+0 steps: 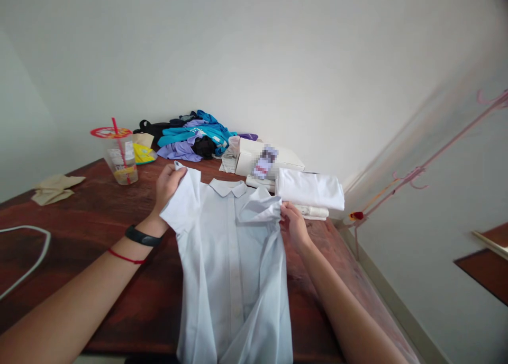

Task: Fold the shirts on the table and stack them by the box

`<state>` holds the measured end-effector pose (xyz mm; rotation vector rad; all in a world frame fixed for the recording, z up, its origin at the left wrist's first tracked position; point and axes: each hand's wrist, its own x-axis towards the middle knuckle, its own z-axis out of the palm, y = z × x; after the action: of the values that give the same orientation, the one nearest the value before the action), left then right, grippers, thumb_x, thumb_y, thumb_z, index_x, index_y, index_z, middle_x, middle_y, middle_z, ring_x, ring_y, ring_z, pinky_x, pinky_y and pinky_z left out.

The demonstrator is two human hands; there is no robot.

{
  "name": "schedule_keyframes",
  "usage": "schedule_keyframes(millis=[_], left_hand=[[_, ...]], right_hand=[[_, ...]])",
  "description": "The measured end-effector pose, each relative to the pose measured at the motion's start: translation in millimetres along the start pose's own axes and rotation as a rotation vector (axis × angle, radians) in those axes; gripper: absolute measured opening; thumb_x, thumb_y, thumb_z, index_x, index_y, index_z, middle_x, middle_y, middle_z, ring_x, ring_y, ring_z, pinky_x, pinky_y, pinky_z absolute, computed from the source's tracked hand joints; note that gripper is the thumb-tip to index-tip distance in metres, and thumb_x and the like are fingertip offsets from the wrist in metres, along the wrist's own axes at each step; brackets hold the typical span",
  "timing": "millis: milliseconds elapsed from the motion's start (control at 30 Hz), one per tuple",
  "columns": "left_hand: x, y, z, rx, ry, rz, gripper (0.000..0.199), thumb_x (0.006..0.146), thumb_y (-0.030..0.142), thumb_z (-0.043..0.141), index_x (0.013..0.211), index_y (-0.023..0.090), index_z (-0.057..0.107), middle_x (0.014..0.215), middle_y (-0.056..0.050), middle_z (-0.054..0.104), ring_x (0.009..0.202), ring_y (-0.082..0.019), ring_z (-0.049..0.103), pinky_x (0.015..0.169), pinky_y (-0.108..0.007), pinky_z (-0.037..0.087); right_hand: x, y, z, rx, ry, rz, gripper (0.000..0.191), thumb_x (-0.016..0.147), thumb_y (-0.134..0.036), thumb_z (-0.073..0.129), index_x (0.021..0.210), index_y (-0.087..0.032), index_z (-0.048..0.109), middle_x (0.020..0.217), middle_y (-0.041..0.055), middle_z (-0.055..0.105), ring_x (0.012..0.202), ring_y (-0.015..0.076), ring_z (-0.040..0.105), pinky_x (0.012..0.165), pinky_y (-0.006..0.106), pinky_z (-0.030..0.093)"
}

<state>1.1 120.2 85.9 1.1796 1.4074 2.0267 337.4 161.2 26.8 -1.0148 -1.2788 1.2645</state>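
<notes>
A white short-sleeved shirt (216, 237) with a collar and a front placket is spread between my hands, its collar toward the wall. Its lower part runs down out of the view at the near table edge. My left hand (170, 187) grips the sleeve on the left, fingers closed on the cloth. On the other side, my right hand (293, 221) pinches the end of the right sleeve, which is bunched and creased. A folded white garment (311, 189) lies just beyond my right hand, on top of other folded white cloth (313, 212).
On the dark wooden table (138, 295) stand a plastic cup (123, 160) with a red straw and a white box (248, 160). A pile of clothes (198, 136) lies against the wall. Crumpled tan paper (57, 188) and a white hanger (43, 247) are at left; a pink rack (428, 165) rises at right.
</notes>
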Motion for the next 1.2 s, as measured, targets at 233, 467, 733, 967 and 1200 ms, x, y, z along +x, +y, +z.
schedule_keyframes(millis=[233,467,733,967,1200], left_hand=[[-35.3,-12.7,25.0,0.062,-0.314,-0.057,0.027,0.082,0.042,0.066,0.077,0.021,0.050,0.068,0.004,0.052,0.061,-0.012,0.051,0.056,-0.022,0.040],[-74.3,-28.0,40.4,0.037,-0.809,-0.172,0.036,0.083,0.050,0.067,0.103,0.021,0.056,0.095,-0.003,0.067,0.089,-0.022,0.065,0.075,-0.032,0.052],[-77.6,-31.9,40.4,0.054,-0.811,-0.308,0.055,0.089,0.060,0.060,0.127,0.020,0.052,0.124,-0.010,0.065,0.113,-0.026,0.062,0.093,-0.037,0.051],[-80.5,-39.2,47.8,0.131,-0.661,-0.257,0.055,0.065,0.025,0.069,0.118,0.021,0.057,0.121,-0.009,0.067,0.117,-0.030,0.061,0.100,-0.040,0.047],[-72.1,-22.8,41.9,-0.139,-0.514,-0.497,0.035,0.056,0.018,0.058,0.090,0.019,0.066,0.072,0.003,0.066,0.059,-0.014,0.056,0.054,-0.022,0.042]], right_hand=[[-10.3,-19.6,8.1,0.274,-0.023,-0.010,0.020,0.084,-0.043,0.060,0.089,-0.024,0.061,0.089,0.0036,0.070,0.082,0.0244,0.067,0.075,0.038,0.054],[-32.9,1.4,35.2,0.088,-0.498,0.082,0.027,0.081,-0.041,0.075,0.096,-0.021,0.067,0.109,0.0063,0.071,0.099,0.0241,0.067,0.092,0.039,0.052],[-42.5,3.6,44.9,-0.041,-0.775,0.042,0.036,0.087,-0.045,0.074,0.113,-0.021,0.070,0.120,0.0077,0.070,0.112,0.0222,0.063,0.103,0.039,0.044],[-39.3,9.8,41.1,0.142,-0.612,0.085,0.026,0.084,-0.042,0.076,0.090,-0.017,0.073,0.100,0.0079,0.076,0.095,0.0214,0.070,0.091,0.034,0.049],[-12.9,10.7,26.6,0.210,-0.197,0.045,0.036,0.076,-0.051,0.078,0.071,-0.018,0.066,0.077,0.0036,0.071,0.068,0.0145,0.064,0.071,0.029,0.052]])
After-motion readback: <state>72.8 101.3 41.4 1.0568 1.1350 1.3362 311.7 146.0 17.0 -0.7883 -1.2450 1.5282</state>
